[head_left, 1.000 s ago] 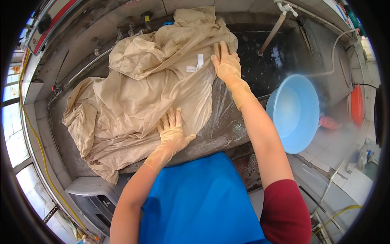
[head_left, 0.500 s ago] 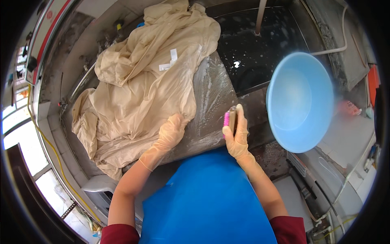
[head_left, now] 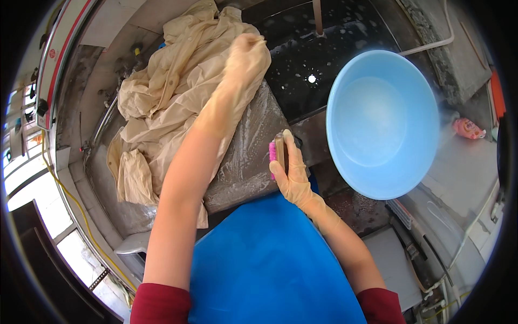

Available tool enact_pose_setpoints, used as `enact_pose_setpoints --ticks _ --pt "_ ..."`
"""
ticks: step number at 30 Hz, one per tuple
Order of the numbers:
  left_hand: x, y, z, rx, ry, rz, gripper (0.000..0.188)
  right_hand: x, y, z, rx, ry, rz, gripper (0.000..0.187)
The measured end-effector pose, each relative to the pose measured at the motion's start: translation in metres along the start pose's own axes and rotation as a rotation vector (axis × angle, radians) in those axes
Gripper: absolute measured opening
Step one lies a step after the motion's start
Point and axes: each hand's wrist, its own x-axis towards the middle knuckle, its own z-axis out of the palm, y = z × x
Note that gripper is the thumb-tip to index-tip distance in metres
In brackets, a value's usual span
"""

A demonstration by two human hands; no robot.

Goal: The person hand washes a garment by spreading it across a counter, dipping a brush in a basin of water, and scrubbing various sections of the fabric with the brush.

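Note:
A wet beige garment lies in folds over a grey work slab, with a row of round fasteners showing along one band. At its far right edge my gloved left hand is closed on a bunch of the cloth, the forearm reaching across the near part. My right hand, also gloved, holds a scrub brush upright above the slab's near right corner. Pink bristles face left, toward the garment, and the brush is apart from it. Streaks of suds cover the bare part of the slab.
On the right stands a large light-blue basin. Behind the slab lies a tank of dark water with a pipe standing in it. A pink packet rests beyond the basin. My blue apron meets the slab's near edge.
My left hand has gone from the garment's near right edge to its far right edge. The cloth's near part has drawn back, and the white labels no longer show. The brush stays in my right hand.

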Motion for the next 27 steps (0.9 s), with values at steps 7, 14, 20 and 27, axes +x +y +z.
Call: enact_pose_setpoints --ticks 7,14,20,27 --pt "-0.206 -0.09 -0.126 0.415 0.026 0.303 0.014 0.012 -0.054 -0.027 -0.007 -0.043 -0.004 0.083" --pt "-0.259 -0.133 -0.141 0.539 -0.066 0.104 0.013 0.075 -0.032 -0.147 -0.708 0.099 -0.023 0.084" --pt "-0.281 -0.117 -0.157 0.503 -0.281 0.269 0.019 0.07 0.039 -0.188 -1.097 -0.142 0.332 0.092" --pt "-0.312 -0.104 -0.145 0.54 -0.137 0.346 0.054 0.045 0.018 -0.177 -1.152 0.037 0.211 0.095"
